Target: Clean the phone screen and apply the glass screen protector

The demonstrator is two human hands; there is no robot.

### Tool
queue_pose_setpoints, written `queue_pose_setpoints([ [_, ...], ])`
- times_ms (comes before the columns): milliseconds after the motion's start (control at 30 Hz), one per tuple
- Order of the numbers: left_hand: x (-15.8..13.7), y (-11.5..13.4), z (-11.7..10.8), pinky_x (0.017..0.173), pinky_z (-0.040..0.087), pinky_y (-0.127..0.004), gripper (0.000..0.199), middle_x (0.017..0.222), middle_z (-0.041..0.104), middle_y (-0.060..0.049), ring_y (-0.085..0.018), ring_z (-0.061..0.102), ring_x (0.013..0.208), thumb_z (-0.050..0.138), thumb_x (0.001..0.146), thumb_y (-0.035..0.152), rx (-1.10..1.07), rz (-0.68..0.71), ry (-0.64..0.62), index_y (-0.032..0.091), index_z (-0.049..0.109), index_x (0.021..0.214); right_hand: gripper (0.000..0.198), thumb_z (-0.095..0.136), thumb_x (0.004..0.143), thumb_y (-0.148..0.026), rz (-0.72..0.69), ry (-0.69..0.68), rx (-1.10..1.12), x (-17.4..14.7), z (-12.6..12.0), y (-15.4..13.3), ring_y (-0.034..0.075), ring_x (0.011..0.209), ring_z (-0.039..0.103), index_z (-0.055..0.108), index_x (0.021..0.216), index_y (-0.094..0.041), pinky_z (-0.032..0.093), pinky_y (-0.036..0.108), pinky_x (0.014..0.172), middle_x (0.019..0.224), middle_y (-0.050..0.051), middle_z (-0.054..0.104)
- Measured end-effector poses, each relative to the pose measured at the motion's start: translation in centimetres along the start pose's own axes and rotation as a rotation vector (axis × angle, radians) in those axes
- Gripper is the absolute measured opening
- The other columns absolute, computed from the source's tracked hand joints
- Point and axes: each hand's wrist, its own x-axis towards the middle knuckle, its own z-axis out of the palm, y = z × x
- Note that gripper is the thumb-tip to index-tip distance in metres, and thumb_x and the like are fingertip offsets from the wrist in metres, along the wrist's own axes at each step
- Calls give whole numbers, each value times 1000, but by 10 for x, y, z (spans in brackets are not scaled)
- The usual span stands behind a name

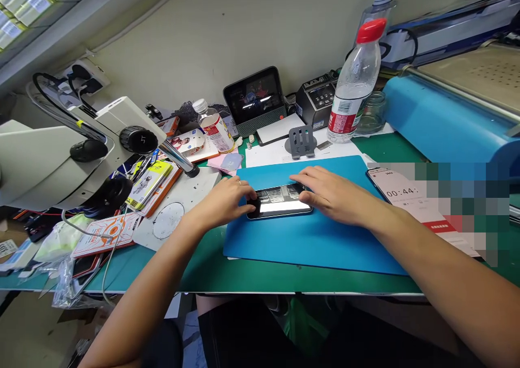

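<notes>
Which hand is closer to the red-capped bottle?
Right. The right hand is in front of the bottle, a bit to its left; the left hand is much farther left.

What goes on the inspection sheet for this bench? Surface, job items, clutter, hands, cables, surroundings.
Surface: blue mat on green tabletop.
Job items: smartphone lying screen-up on the mat, display lit.
Clutter: red-capped bottle and phone stand behind the mat; timer phone at right, partly pixelated.
Hands: left hand at the smartphone's left end, right hand at its right; grip unclear.
Cables: white cable at left, running to the front edge.
Surroundings: microscope left, smart display behind, blue machine right.
</notes>
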Motion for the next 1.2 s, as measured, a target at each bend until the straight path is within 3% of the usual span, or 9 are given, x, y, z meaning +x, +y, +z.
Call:
queue_pose_setpoints([
  [233,9,13,5,87,50,-41,20,103,74,-7,-28,63,100,73,90,32,-10,-17,16,20,73,106,105,18,83,-94,-30,-29,-38,1,1,0,39,116,58,64,139,-18,51,55,92,125,20,66],
  [400,6,6,4,84,52,-41,22,103,73,-8,-29,64,99,74,88,30,-31,-55,30,17,72,106,106,19,82,-95,-29,-46,-48,2,0,2,39,116,58,64,140,-18,51,54,92,126,20,65],
  [567,0,2,14,97,52,-45,35,117,69,-10,-30,62,109,71,89,29,-60,-10,104,17,67,121,99,21,87,-90,-35,-28,-68,1,0,2,38,116,59,63,141,-18,51,54,93,125,20,66],
  [700,-2,1,36,103,51,-46,50,131,64,-13,-30,59,118,68,94,47,-134,20,202,17,59,133,93,25,93,-84,-28,-28,-121,1,1,-3,39,120,59,61,143,-14,51,55,96,129,21,66],
  [833,-3,-5,55,106,50,-48,76,140,61,-16,-34,56,125,76,85,63,-168,71,296,16,54,140,82,36,97,-77,-33,-33,-202,1,2,-6,38,122,59,60,143,-13,53,54,96,131,21,65],
  [1000,-3,-10,61,100,52,-46,62,135,66,-12,-31,60,119,75,88,56,-194,96,346,19,57,135,86,67,85,-72,-100,-38,-284,1,3,-9,37,122,59,57,146,-12,54,51,96,132,21,63],
  [1200,-6,-10,60,88,55,-46,59,122,71,-11,-32,63,107,80,82,55,-229,116,361,19,63,125,73,74,84,-63,-101,-80,-286,1,3,-17,34,112,62,62,137,-14,56,49,90,123,18,64],
])
